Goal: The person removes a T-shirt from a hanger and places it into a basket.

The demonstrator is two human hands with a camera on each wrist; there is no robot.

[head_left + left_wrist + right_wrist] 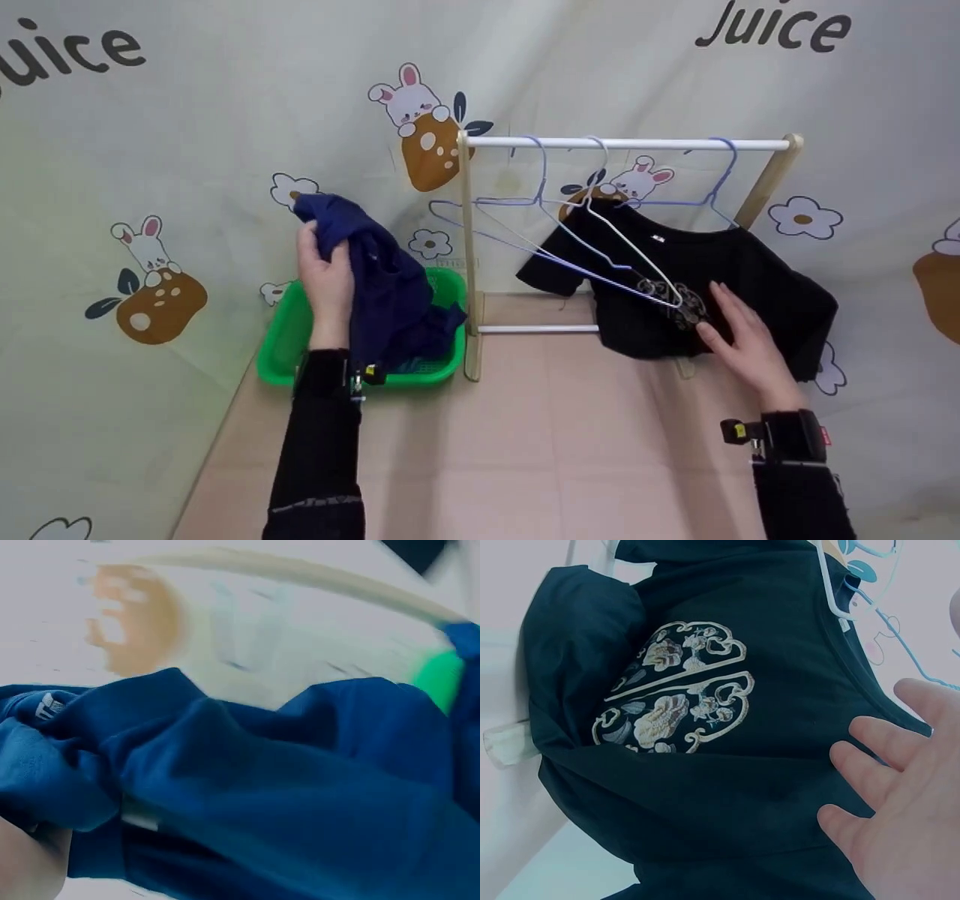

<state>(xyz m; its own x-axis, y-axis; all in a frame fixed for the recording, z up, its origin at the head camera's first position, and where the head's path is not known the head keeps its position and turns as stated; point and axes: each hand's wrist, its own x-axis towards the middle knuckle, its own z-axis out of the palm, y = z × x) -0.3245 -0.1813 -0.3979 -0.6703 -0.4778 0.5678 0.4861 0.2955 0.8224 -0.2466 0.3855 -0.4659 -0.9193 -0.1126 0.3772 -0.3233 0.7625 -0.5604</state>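
Navy garment [386, 281] droops into green basket [279, 345] because left fingers [308, 246] grip only its top; right fingers [733, 306] spread wide

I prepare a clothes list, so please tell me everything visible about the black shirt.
The black shirt, soft cloth by its look, shows a short sleeve, a round neck with a small white label and a pale, embroidered-looking flower motif on its front. Creased and slanting, it seems to hang from the rightmost blue hanger on the white bar; a white hanger crosses in front. The right grip overlaps it, contact unclear.
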